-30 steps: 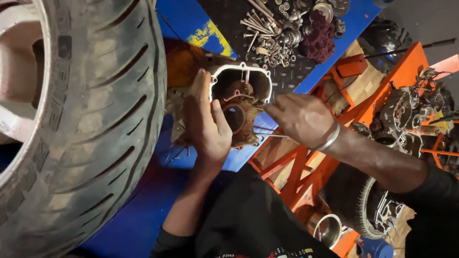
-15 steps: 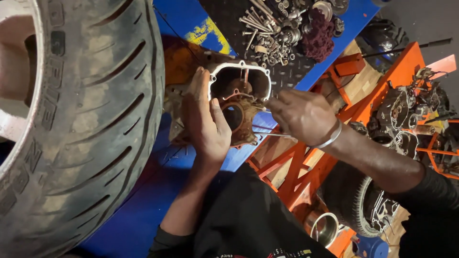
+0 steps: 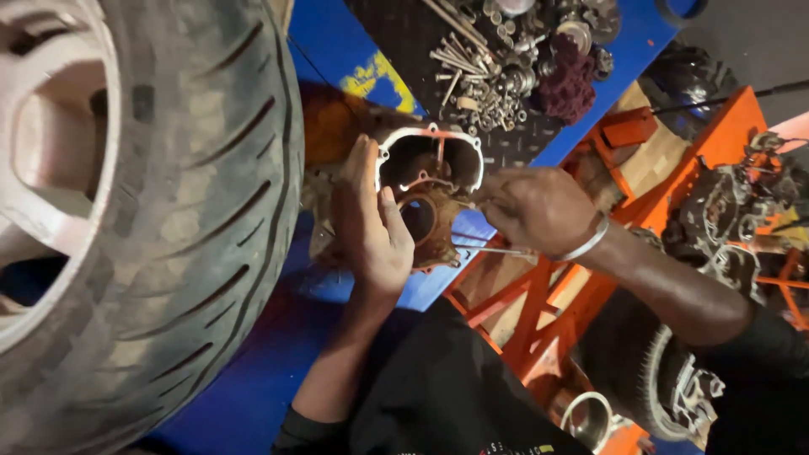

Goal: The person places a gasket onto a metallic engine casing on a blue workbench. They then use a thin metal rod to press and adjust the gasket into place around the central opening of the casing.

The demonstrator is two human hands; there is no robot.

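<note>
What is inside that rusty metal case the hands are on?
Inside the rusty case are two dark hollows and a round opening ringed with orange rust. The left hand covers its left side, and the right hand hides the right edge, so more cannot be seen.

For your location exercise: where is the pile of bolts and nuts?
In the head view, the bolts and nuts lie upper centre, beyond the engine casing, right of the tyre.

Both hands (image 3: 371,227) (image 3: 535,209) work a rusty engine casing (image 3: 430,198) beside a tyre (image 3: 181,219).
</note>
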